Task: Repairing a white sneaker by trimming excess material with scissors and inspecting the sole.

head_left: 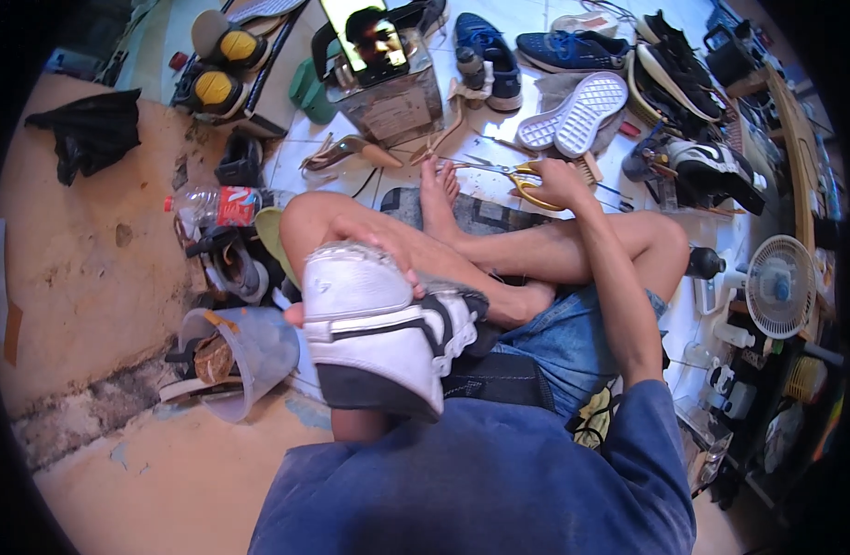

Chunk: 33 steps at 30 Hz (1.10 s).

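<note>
In my left hand [377, 239] is a white sneaker [365, 305] with black trim and a dark sole part, held up over my lap. The fingers wrap around its far side, and part of the hand is hidden behind the shoe. My right hand [564, 185] reaches forward past my knee, its fingers closed on the yellow handles of a pair of scissors [527, 189]. The blades point left, toward my bare foot [438, 192]. A wooden-handled brush [589, 169] lies just beyond the right hand.
Blue sneakers [573, 51] and a white-soled pair [587, 116] lie ahead on the tiles. A phone [365, 42] leans on a metal box [388, 106]. At left are a plastic bottle [212, 205] and a translucent bucket [272, 356]; a fan [781, 287] stands at right.
</note>
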{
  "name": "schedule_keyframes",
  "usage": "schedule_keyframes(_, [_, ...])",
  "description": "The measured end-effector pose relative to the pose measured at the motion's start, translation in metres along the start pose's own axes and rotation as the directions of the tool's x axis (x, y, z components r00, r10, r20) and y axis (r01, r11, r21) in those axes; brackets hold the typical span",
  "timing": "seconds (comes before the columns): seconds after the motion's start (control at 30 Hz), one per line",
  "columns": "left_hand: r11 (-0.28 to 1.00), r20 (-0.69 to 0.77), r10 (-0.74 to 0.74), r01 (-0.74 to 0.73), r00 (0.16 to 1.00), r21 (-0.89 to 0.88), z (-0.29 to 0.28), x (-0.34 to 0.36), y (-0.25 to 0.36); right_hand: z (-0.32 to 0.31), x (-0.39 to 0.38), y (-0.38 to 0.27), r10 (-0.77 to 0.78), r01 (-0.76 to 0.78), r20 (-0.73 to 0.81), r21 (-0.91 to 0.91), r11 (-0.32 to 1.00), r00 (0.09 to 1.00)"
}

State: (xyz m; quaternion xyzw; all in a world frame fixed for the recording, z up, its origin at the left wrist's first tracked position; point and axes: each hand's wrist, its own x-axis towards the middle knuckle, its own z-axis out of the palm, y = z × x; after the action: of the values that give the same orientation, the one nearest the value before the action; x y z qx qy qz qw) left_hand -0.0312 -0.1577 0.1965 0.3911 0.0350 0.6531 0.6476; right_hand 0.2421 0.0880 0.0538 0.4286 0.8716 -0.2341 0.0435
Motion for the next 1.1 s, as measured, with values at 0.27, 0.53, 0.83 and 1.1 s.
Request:
schedule_keyframes(0.27, [0.963,0.073,0.182,-0.192,0.981,0.186,0.004,0.018,-0.035,0.010,0.002,0.024,0.044,-0.041,0.037,-0.089,0.995,0.998])
schedule_keyframes(0.53, [0.953,-0.043,0.016,-0.002,0.999,0.303,0.026,0.016,-0.030,-0.125,-0.130,-0.146,-0.384,0.673,-0.557,0.546,0.499,0.737])
schedule_keyframes(0.83, [0.821,0.098,-0.014,-0.045,0.995,0.570,0.025,0.020,-0.020,-0.152,-0.172,-0.186,-0.450,0.691,-0.525,0.572,0.441,0.722])
schedule_keyframes(1.1, [0.706,0.054,0.052,-0.075,0.997,0.704,0.034,0.019,-0.014,-0.147,-0.184,-0.196,-0.466,0.746,-0.643,0.262,0.612,0.608])
